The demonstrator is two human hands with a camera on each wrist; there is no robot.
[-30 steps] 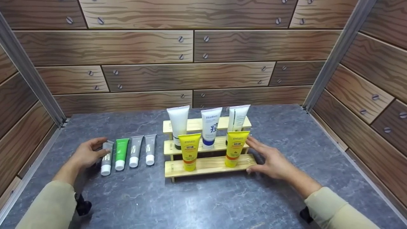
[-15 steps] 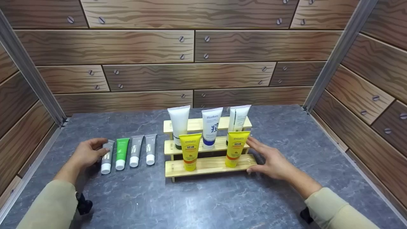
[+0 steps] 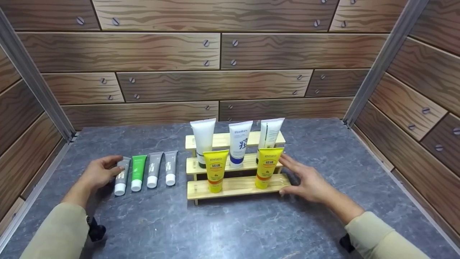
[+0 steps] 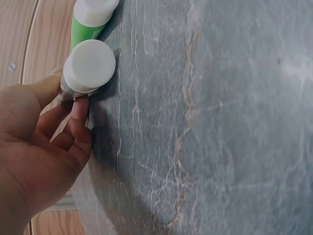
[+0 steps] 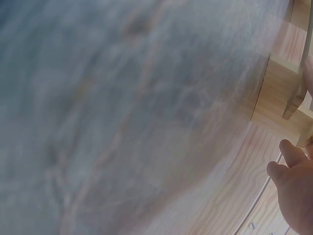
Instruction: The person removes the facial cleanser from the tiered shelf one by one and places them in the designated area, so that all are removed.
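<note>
At the left of the table, my left hand [image 3: 100,173] pinches the leftmost grey tube [image 3: 122,178] between thumb and fingers. It lies flat with its white cap [image 4: 90,66] toward me; the hand covers part of its left side. Beside it lie a green tube [image 3: 137,172] and two more grey tubes [image 3: 153,169]. My right hand [image 3: 307,181] rests at the right end of the three-tier wooden rack [image 3: 237,189], fingers extended along its side and thumb by the front corner. In the right wrist view, fingertips [image 5: 288,149] show close to the rack's wooden end.
Two yellow tubes [image 3: 215,172] stand upright on the rack's lowest tier. Behind them, three white tubes [image 3: 240,144] stand on the middle tier, caps down. Wood-patterned walls [image 3: 172,86] enclose the dark marbled table [image 3: 215,230] at the back and sides.
The leftmost grey tube has shifted slightly away from me, its cap moving back a little, with the left hand on it. The right hand and the rack stay in place.
</note>
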